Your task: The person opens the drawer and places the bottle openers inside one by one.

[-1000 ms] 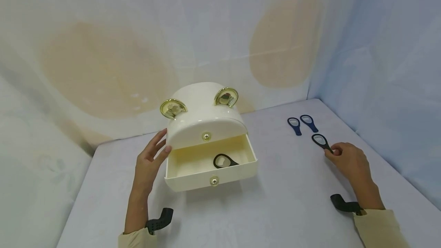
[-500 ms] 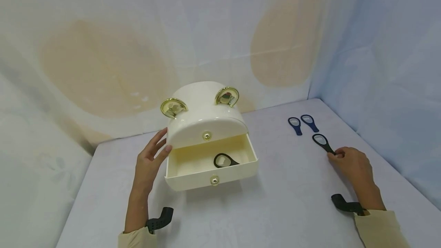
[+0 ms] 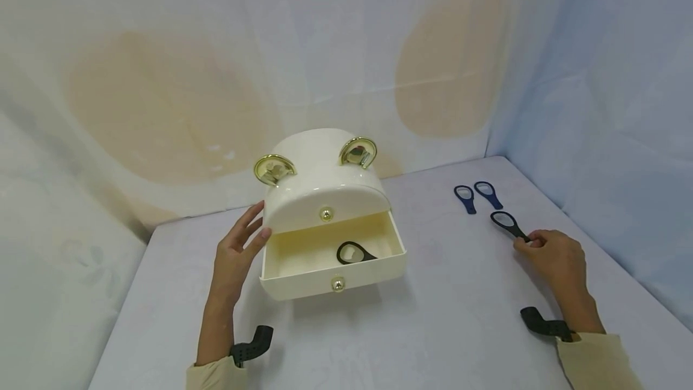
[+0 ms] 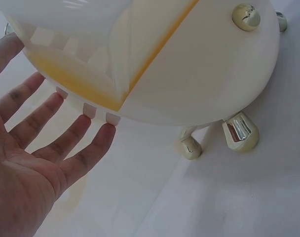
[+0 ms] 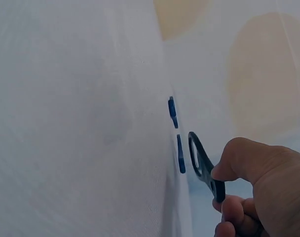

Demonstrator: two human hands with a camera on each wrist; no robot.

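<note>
Now pinching black bottle opener (image 3: 507, 224) handle at counter (image 3: 444, 312) right with right hand (image 3: 554, 257), earlier only nearing. Left hand (image 3: 235, 257) unmoved, fingers straight against cream drawer box (image 3: 325, 197); drawer's opener (image 3: 353, 253) unchanged.

White table (image 3: 444, 330), stained cloth backdrop (image 3: 162, 77), soft even light

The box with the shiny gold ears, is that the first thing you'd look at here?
Yes: the cream box with two gold ears sits mid-table, its bottom drawer pulled open with a black bottle opener inside. The left hand rests flat against the box's side. At the right, the right hand pinches the handle of another black opener, near two blue openers.
</note>
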